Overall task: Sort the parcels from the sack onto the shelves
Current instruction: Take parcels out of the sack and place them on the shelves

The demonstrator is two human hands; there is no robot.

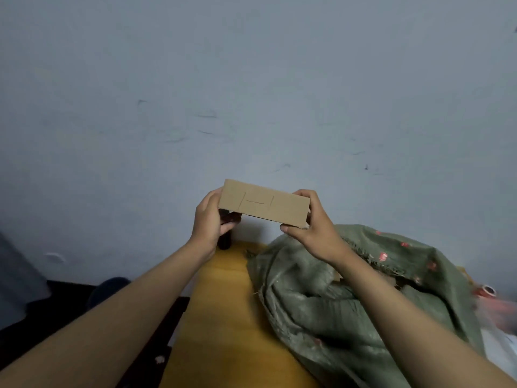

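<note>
Cardboard parcel (264, 204), flat and brown with a few pen lines on its face, is held up in front of the pale wall (251, 79). The left hand (208, 219) grips one short end and the right hand (310, 222) pinches the other, thumb underneath. Below sits the green sack (349, 298), slumped on a yellow surface (223, 317). Looks like the checking step, reading the mark before placing. No shelves in view, so the next move probably means turning to find the right one.
</note>
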